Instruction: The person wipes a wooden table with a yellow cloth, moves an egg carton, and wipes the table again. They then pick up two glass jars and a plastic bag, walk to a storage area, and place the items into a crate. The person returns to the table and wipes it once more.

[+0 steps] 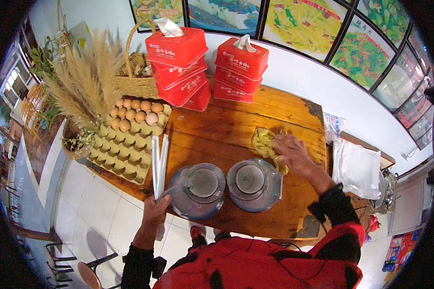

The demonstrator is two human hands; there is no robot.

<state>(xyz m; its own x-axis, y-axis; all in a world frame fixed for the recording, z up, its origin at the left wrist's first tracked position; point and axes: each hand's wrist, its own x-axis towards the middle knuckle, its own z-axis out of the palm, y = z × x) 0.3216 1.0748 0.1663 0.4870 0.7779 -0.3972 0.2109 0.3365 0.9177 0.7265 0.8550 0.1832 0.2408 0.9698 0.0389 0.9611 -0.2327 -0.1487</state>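
My right hand (pixel 292 151) presses a crumpled yellow cloth (pixel 263 141) onto the wooden table (pixel 217 133), right of centre. My left hand (pixel 156 209), at the table's near edge, grips the lower ends of two long, thin white tubes (pixel 160 162), which stick up and away from me. Close beside that hand stands a wide, clear glass-like jar (pixel 202 180) with a round top. A second similar jar (pixel 251 178) stands to its right, near the cloth. What the jars contain is hard to make out.
A cardboard egg tray (pixel 121 151) with several brown eggs (pixel 139 115) lies at left. Behind are stacked red tissue boxes (pixel 177 47), more tissue boxes (pixel 240 57), a woven basket (pixel 133 85) and dried pampas grass (pixel 90 72). White bags (pixel 358 168) lie right; a stool (pixel 88 274) stands lower left.
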